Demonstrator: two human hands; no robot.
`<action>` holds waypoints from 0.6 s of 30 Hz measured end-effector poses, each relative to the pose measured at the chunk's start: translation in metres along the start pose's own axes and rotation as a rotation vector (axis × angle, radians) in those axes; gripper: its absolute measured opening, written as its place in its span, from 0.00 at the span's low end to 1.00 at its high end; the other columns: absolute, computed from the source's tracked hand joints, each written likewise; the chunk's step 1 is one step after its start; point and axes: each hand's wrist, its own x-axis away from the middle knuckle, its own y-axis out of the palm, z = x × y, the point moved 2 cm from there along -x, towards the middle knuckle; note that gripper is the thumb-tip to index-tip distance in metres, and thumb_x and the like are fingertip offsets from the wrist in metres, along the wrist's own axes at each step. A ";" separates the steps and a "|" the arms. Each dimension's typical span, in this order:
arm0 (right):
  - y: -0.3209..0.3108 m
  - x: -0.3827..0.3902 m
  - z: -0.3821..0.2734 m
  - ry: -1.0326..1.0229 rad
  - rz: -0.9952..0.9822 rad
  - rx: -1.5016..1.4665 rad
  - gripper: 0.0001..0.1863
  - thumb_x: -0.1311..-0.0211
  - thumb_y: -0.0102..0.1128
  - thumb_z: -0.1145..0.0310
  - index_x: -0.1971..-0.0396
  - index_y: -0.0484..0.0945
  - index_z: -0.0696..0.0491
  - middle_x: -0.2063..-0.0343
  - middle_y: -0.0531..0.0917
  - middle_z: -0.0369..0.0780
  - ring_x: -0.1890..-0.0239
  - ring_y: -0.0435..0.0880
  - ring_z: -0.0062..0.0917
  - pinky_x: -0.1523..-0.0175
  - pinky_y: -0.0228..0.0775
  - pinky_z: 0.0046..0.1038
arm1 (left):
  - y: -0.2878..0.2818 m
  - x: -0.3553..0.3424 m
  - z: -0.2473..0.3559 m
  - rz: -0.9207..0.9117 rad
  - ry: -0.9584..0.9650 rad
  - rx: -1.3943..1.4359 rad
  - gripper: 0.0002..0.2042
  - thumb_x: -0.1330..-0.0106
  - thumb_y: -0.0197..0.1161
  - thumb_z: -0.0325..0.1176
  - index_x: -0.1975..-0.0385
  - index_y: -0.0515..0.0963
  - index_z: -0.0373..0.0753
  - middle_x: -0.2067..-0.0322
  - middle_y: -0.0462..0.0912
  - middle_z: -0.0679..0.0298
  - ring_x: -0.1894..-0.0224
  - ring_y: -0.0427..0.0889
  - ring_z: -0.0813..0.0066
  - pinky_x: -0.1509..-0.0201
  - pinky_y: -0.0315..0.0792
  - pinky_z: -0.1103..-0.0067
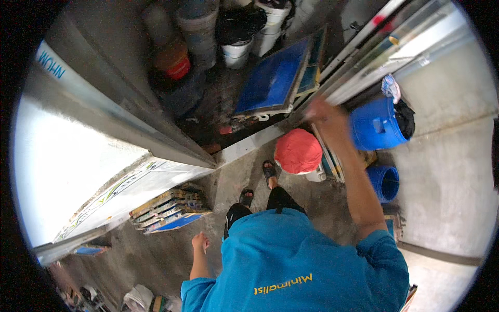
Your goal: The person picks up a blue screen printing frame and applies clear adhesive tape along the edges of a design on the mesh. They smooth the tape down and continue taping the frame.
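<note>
My right arm reaches forward, and my right hand is smeared by motion. It is nearest to the door frame's metal edge; whether it touches it I cannot tell. Below that hand stands a bucket covered in red cloth or plastic. A blue barrel with dark material in its mouth is just right of my forearm. My left hand hangs low at my side with its fingers curled in, and nothing shows in it. Close by it is a stack of framed screens.
A raised sill crosses the doorway ahead. Beyond it, blue framed panels lean at an angle, near a red bucket and several white buckets. A second blue barrel lies by the right wall. A white panel stands left.
</note>
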 end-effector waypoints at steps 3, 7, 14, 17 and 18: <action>0.139 0.012 0.112 -0.443 -0.497 0.017 0.35 0.37 0.67 0.52 0.35 0.70 0.56 0.48 0.81 0.54 0.42 0.79 0.51 0.35 0.69 0.43 | -0.008 0.025 -0.049 0.048 -0.045 0.126 0.14 0.26 0.59 0.45 0.63 0.75 0.39 0.76 0.78 0.62 0.78 0.78 0.71 0.77 0.74 0.74; 0.213 -0.059 0.237 0.348 -0.601 -0.181 0.38 0.35 0.67 0.48 0.33 0.68 0.55 0.39 0.78 0.47 0.47 0.83 0.37 0.44 0.77 0.37 | 0.008 0.097 -0.100 0.255 -0.052 0.244 0.17 0.26 0.60 0.47 0.58 0.77 0.36 0.72 0.81 0.61 0.75 0.80 0.70 0.74 0.76 0.74; 0.273 -0.221 0.345 0.938 -0.311 -0.744 0.39 0.34 0.67 0.45 0.31 0.67 0.51 0.54 0.77 0.46 0.65 0.74 0.24 0.67 0.70 0.27 | 0.126 0.213 -0.106 0.125 0.009 0.008 0.23 0.26 0.61 0.49 0.48 0.77 0.33 0.62 0.86 0.56 0.67 0.86 0.70 0.65 0.82 0.75; 0.308 -0.239 0.354 0.976 -0.323 -0.908 0.44 0.40 0.72 0.47 0.30 0.65 0.52 0.47 0.74 0.44 0.58 0.75 0.31 0.49 0.66 0.44 | 0.161 0.236 -0.122 0.200 -0.011 0.245 0.23 0.26 0.61 0.49 0.47 0.77 0.32 0.60 0.86 0.57 0.64 0.86 0.70 0.62 0.82 0.75; 0.317 -0.245 0.351 1.008 -0.316 -0.943 0.46 0.44 0.76 0.48 0.31 0.65 0.52 0.43 0.72 0.43 0.55 0.74 0.35 0.41 0.61 0.52 | 0.179 0.252 -0.115 0.300 -0.033 0.316 0.22 0.26 0.61 0.48 0.47 0.77 0.33 0.62 0.85 0.58 0.64 0.86 0.72 0.62 0.81 0.77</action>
